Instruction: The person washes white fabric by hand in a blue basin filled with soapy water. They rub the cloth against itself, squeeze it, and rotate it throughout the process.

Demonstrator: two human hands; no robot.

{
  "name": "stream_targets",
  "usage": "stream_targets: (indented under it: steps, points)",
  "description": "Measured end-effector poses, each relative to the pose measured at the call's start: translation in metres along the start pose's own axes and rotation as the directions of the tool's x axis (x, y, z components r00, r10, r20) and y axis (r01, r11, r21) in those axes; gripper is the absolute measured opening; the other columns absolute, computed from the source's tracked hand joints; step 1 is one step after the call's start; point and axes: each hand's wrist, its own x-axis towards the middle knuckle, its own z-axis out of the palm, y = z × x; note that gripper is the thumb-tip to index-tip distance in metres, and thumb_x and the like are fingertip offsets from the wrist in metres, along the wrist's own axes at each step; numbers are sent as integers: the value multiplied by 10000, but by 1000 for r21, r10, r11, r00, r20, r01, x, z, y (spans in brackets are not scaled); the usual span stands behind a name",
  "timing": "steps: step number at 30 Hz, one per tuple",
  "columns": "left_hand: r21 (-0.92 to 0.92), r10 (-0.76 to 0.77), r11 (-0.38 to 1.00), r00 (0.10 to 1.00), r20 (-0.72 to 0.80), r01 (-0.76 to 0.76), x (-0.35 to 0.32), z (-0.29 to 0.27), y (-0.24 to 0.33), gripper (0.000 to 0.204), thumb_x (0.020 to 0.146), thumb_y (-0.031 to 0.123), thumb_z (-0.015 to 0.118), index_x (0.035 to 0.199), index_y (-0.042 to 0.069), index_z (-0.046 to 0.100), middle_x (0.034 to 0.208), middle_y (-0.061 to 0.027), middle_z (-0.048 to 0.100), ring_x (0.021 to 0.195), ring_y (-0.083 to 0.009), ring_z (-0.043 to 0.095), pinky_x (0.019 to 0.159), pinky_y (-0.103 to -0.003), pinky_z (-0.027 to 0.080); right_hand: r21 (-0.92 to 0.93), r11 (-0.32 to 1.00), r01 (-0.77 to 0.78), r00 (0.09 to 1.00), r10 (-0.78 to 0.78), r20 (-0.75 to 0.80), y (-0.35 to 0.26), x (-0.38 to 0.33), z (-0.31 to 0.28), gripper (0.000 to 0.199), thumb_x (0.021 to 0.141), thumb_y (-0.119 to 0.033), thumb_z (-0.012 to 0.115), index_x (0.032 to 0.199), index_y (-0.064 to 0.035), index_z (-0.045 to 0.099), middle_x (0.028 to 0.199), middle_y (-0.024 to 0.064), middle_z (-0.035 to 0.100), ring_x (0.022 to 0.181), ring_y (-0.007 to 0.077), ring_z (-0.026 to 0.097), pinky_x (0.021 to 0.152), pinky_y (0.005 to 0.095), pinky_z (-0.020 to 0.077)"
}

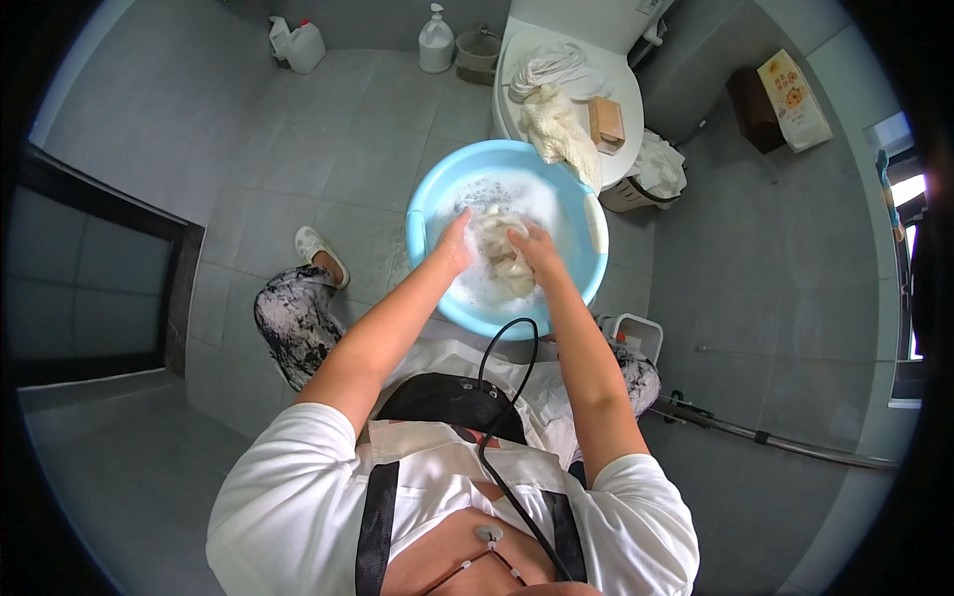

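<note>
A light-blue plastic basin [417,233] holds foamy water and a wet, cream-coloured cloth [509,270]. Both my hands are inside it, one on either side of the cloth. My left hand [454,242] stands on edge at the cloth's left, thumb up, its other fingers hidden in the suds. At the upper right of the cloth, my right hand [538,248] grips a fold with its fingers bent over it. White foam [532,191] lies thick around the cloth, and what is under the water is hidden.
Beyond the basin is a toilet [624,114] bearing a white cloth [561,72], a cream knit garment [556,129] that hangs onto the basin's rim, and a brown box [606,124]. A pump bottle [435,42] and white jugs [301,48] stand by the wall. A black cable [487,462] hangs before me.
</note>
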Motion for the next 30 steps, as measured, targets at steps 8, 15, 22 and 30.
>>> stream_targets:
  steps: [8, 15, 22, 30]
  points:
    - [9, 91, 996, 983, 162, -93, -18, 31, 7, 428, 811, 398, 518, 1091, 80, 459, 967, -95, 529, 880, -246, 526, 797, -403, 437, -332, 852, 406, 912, -353, 209, -51, -68, 24, 338, 756, -268, 596, 1005, -42, 564, 852, 143, 598, 766, 192, 568, 684, 301, 449]
    - [264, 99, 962, 990, -102, -69, -33, 41, 3, 404, 839, 432, 452, 982, 58, 497, 919, -81, 514, 824, -193, 511, 707, -327, 430, -574, 677, 461, 827, -562, 2, -31, -65, 45, 258, 776, -306, 537, 842, -57, 564, 662, 207, 575, 637, 347, 573, 593, 396, 438]
    - [154, 110, 986, 955, -276, -69, -37, 60, -8, 361, 847, 432, 443, 873, 75, 491, 815, -56, 498, 739, -168, 479, 660, -316, 410, -752, 486, 445, 694, -718, -52, -29, -48, 43, 205, 812, -283, 469, 784, -89, 529, 568, 170, 554, 551, 355, 549, 524, 441, 427]
    - [376, 412, 870, 889, -201, -318, -22, 44, -3, 321, 849, 374, 471, 676, 104, 467, 645, -13, 454, 617, -125, 415, 547, -276, 343, -847, 462, 264, 848, -530, -25, -27, -20, -3, 222, 827, -303, 465, 910, -100, 498, 836, 124, 590, 750, 306, 565, 639, 405, 435]
